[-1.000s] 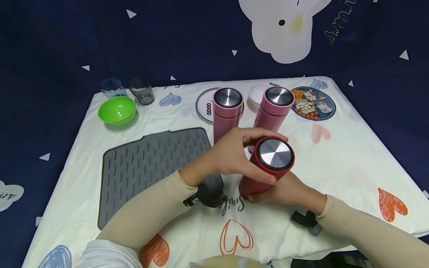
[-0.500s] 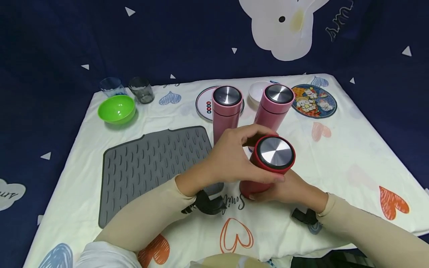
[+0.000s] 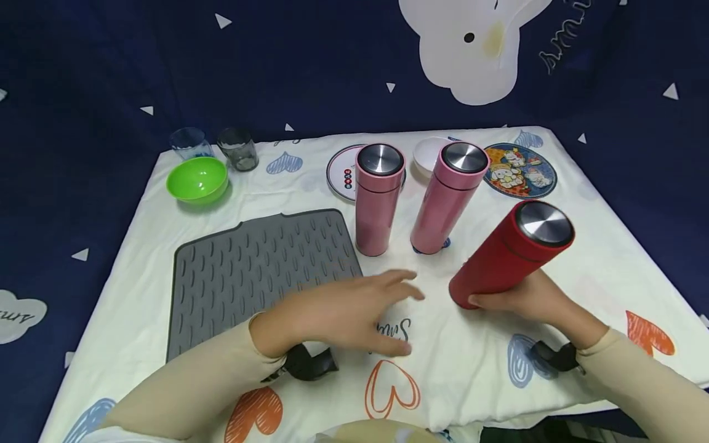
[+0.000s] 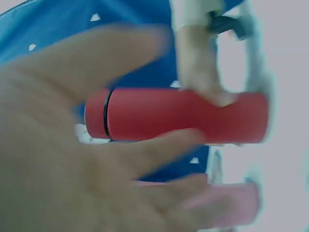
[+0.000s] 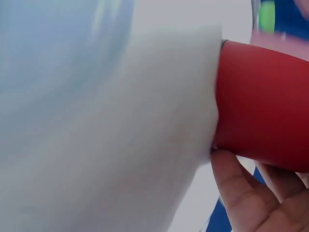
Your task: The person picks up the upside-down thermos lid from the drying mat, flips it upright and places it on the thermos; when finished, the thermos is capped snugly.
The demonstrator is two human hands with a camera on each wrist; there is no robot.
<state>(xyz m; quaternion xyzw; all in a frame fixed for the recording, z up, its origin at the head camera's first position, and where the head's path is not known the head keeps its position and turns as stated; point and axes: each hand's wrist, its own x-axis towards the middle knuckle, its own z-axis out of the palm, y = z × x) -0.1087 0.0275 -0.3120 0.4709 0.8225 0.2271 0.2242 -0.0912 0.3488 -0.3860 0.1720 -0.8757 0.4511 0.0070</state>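
Observation:
My right hand (image 3: 534, 299) grips a red thermos flask (image 3: 498, 258) low on its body, with the thumb across the front. The flask has a brushed steel lid top, and its base is at the white cloth in the right wrist view. My left hand (image 3: 354, 314) is off the flask, fingers spread, above the cloth beside the grey mat's right edge. In the left wrist view that hand is blurred in front of the red flask. Two pink thermos flasks, a left one (image 3: 378, 209) and a right one (image 3: 447, 203), stand behind the hands.
A grey ridged mat (image 3: 260, 271) lies at the left. Behind it are a green bowl (image 3: 197, 181), a clear bluish glass (image 3: 191, 144) and a dark glass (image 3: 238, 149). A round white mat (image 3: 340, 172), a white bowl (image 3: 428, 155) and a patterned round mat (image 3: 520, 171) lie at the back.
The left hand has let go of the red flask's upper part and moved left, its fingers spreading. The right hand has carried the flask to the right, away from the pink ones.

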